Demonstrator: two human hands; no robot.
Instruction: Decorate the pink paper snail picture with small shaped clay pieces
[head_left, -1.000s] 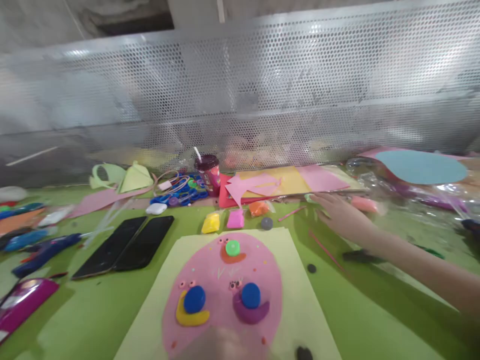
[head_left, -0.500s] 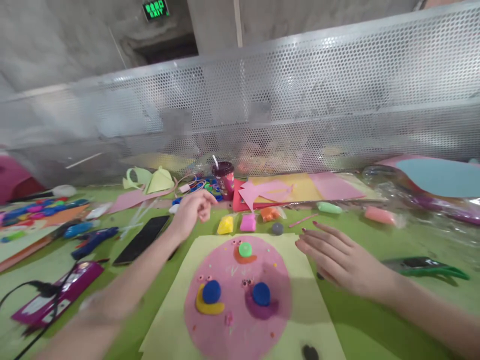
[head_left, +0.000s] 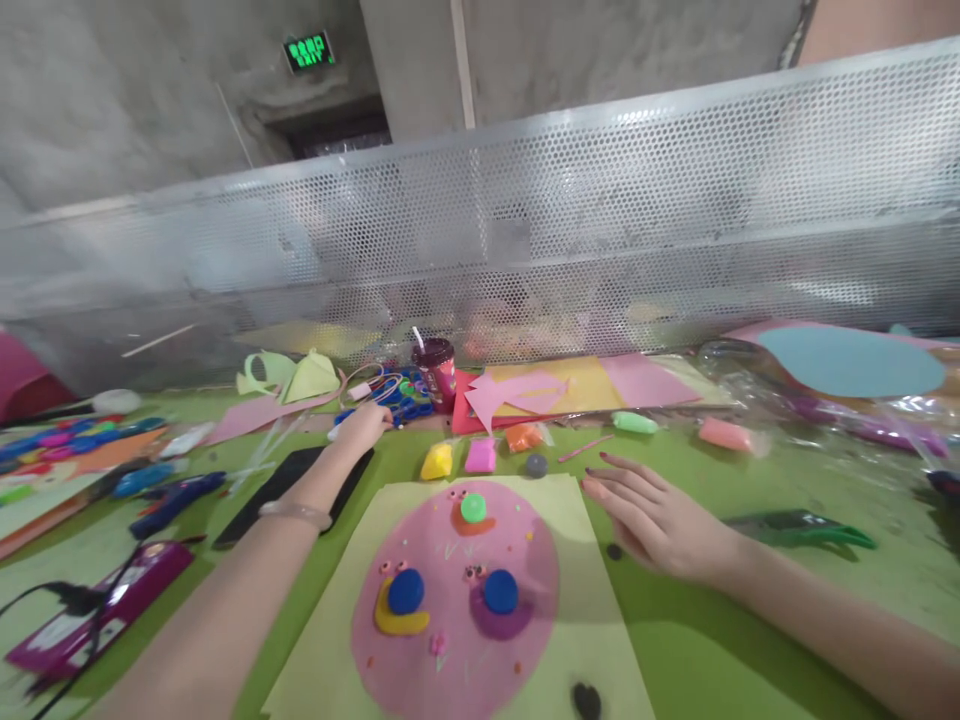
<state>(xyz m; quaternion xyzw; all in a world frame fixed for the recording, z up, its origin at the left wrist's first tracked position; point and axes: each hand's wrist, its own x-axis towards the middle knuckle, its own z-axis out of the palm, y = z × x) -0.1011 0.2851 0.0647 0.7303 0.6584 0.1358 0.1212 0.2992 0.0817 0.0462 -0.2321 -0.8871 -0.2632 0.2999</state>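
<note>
My left hand (head_left: 362,428) reaches far forward over the black phones (head_left: 296,480), its fingers curled at a small white object beside the pile of blue scissors (head_left: 397,395). Whether it grips anything is unclear. My right hand (head_left: 654,515) lies flat with fingers spread on the green table, touching the right edge of the pale yellow sheet (head_left: 592,640). On that sheet is a pink circle (head_left: 457,600) with three clay snails. Yellow (head_left: 437,461), pink (head_left: 480,455) and orange (head_left: 523,436) clay packets lie just beyond the sheet.
A dark red cup (head_left: 437,368) stands by coloured paper sheets (head_left: 570,385). Green-handled scissors (head_left: 799,527) lie right of my right hand. A blue glue gun (head_left: 176,497) and a magenta case (head_left: 97,610) are at left. A perforated metal fence (head_left: 525,230) closes the back.
My left arm came into view and stretched forward to the scissors pile. My right hand drew back from the far paper sheets to the yellow sheet's edge. The view shifted.
</note>
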